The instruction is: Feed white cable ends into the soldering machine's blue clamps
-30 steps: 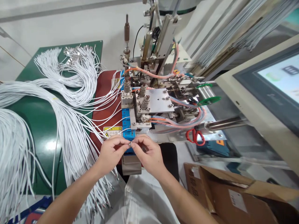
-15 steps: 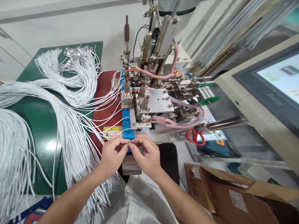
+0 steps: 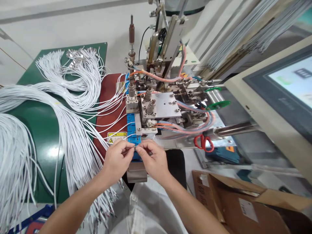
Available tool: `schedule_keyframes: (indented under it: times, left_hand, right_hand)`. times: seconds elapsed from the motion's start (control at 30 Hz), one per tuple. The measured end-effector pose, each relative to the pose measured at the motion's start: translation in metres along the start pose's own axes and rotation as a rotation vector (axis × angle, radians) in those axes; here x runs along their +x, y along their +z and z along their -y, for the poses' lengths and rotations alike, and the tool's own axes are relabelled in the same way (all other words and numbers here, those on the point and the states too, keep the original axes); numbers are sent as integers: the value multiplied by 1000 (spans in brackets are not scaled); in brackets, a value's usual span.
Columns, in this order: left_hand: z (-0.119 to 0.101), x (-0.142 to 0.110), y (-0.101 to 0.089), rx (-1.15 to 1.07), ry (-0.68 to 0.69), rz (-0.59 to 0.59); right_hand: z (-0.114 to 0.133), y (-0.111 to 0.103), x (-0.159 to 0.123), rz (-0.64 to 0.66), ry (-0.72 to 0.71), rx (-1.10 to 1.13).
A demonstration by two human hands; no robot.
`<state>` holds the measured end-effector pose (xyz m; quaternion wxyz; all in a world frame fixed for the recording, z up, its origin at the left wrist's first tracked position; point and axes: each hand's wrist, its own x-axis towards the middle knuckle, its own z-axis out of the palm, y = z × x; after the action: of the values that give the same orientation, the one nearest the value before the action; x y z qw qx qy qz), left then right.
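Blue fixture (image 3: 131,128): at its near end, my left hand (image 3: 117,160) and right hand (image 3: 154,160) pinch thin wire (image 3: 135,146); uneven pull could fray it.

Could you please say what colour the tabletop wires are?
The wires are white, seen in head view.
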<state>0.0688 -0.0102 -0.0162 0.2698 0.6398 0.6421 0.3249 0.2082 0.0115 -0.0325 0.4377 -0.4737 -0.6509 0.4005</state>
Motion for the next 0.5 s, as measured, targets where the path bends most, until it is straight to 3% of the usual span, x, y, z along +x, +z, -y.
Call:
schedule_keyframes:
  times: [0.07, 0.2, 0.33, 0.5]
  left_hand:
    - [4, 0, 5, -94, -57, -23]
    - [7, 0, 9, -241, -133, -13]
    - [6, 1, 8, -210, -105, 16]
    - [10, 1, 10, -272, -132, 63]
  right_hand:
    - [-3, 6, -6, -42, 71, 68]
    - [-6, 8, -12, -32, 77, 124]
    - [-6, 7, -7, -103, 158, 187]
    - [-8, 9, -4, -100, 268, 304]
